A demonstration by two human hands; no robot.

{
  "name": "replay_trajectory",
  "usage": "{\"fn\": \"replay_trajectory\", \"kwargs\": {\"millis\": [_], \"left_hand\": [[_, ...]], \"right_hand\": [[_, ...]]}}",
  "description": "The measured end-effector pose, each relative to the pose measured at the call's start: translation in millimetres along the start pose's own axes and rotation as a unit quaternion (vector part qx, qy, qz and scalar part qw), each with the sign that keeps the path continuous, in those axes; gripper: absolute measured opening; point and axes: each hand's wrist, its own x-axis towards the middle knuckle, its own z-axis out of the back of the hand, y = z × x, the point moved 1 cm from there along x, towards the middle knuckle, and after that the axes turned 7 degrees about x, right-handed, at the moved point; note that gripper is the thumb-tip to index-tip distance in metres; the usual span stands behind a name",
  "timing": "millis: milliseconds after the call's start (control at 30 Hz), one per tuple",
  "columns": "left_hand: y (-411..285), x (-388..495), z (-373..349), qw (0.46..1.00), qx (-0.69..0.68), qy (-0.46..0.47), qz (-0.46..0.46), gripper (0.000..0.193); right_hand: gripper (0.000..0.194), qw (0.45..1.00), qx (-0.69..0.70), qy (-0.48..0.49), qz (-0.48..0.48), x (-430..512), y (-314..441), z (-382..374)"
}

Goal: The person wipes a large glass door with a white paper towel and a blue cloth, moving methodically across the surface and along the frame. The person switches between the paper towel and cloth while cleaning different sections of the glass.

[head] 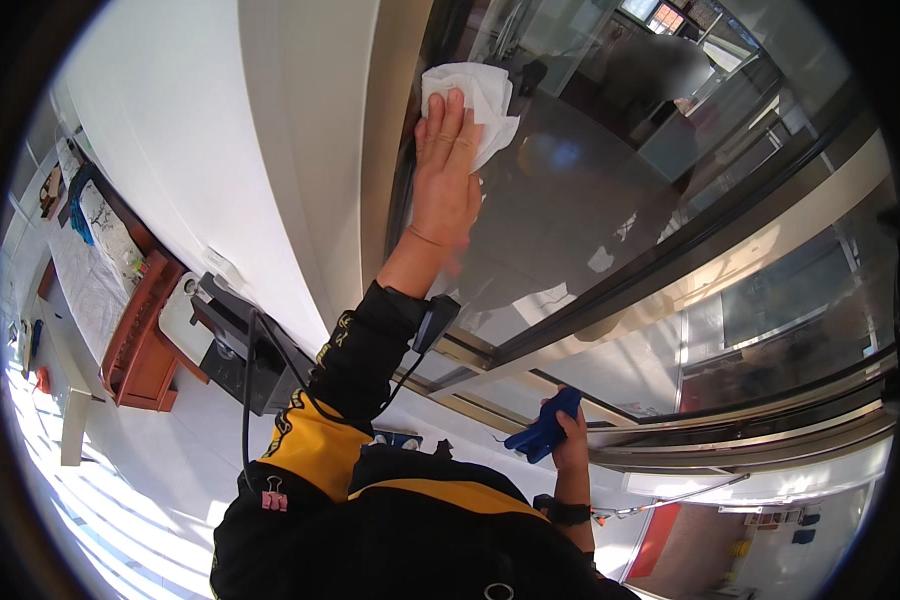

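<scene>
My left hand reaches up and presses a folded white cloth or paper wipe flat against the glass pane, close to the pane's left frame. Its fingers lie straight over the wipe. Lower down, at the right of my body, my right hand grips a bunched dark blue cloth beside the lower window frame. The glass mirrors a room and a blurred shape. A black device is strapped at my left wrist, with a cable running from it.
Metal frame bars cross below and right of the pane. A white wall stands to the left. Beyond it are a wooden bench with cushions and a black stand. A long pole leans at the lower right.
</scene>
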Motion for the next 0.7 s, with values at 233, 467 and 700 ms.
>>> {"fn": "replay_trajectory", "kwargs": {"millis": [233,467,700], "left_hand": [[5.3,-148.6,-5.2,0.993,0.014,0.115,-0.035,0.041],[-11.1,79.6,11.4,0.988,0.077,-0.025,-0.132,0.041],[-40.8,50.6,5.0,0.988,0.068,0.014,-0.135,0.046]], "right_hand": [[0.061,1.0,0.005,0.007,0.01,20.8,5.5,-8.7],[0.058,0.999,0.037,0.001,0.021,29.2,10.4,-14.4],[0.056,0.996,0.061,-0.002,0.067,33.2,11.1,-7.3]]}}
